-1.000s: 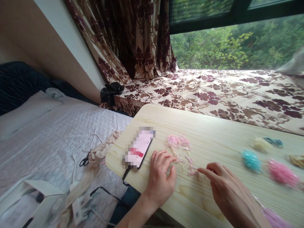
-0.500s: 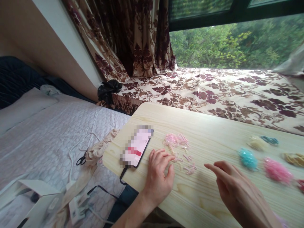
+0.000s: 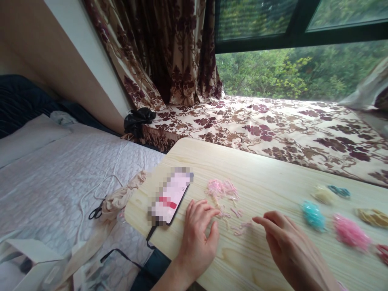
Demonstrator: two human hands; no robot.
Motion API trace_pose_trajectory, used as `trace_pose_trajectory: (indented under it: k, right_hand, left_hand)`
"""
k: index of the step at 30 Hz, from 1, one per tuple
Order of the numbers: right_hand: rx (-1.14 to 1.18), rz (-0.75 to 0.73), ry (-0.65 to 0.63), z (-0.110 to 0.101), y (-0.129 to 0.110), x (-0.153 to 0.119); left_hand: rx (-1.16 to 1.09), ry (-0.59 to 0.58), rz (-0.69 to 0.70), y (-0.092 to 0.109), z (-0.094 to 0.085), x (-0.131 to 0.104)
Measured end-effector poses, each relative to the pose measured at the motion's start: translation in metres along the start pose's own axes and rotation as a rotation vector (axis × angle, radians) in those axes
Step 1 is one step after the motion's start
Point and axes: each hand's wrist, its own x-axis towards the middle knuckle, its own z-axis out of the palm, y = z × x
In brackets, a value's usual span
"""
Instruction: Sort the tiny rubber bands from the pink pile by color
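Observation:
My left hand [image 3: 200, 236] rests on the wooden table between the phone and the small strands, its fingers apart and holding nothing. The phone [image 3: 174, 196] lies face up left of it. My right hand [image 3: 287, 244] hovers over the table, its index fingertip at the right end of some loose pale pink strands [image 3: 241, 228]; whether it pinches one is too small to tell. Behind the hands is a pile of pink strands [image 3: 222, 189]. To the right lie a turquoise bundle [image 3: 313, 216], a bright pink bundle [image 3: 351, 232] and a cream bundle [image 3: 325, 195].
A teal bundle [image 3: 339, 191], a tan bundle [image 3: 374, 217] and a red bundle [image 3: 383, 252] lie farther right. Left of the table [image 3: 266, 169] is a bed [image 3: 75, 161] with cables and scissors [image 3: 96, 211]. A floral-covered ledge [image 3: 273, 125] runs behind.
My right hand has moved left, toward the loose strands, and its fingertip now meets their right end. The left hand stays beside the strands. The whole view has shifted slightly.

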Motion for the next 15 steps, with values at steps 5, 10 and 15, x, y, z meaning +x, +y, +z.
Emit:
trace_pose_trajectory:
  k: [5, 10, 15]
  right_hand:
    - [0.044, 0.016, -0.056, 0.001, 0.005, 0.002]
    - [0.045, 0.051, -0.128, 0.004, 0.000, 0.013]
    - [0.049, 0.071, -0.173, 0.005, 0.000, 0.013]
  left_hand:
    - [0.010, 0.009, -0.008, 0.001, 0.001, -0.001]
    - [0.008, 0.021, 0.000, 0.002, 0.002, -0.001]
    - [0.004, 0.017, 0.005, 0.001, 0.002, -0.002]
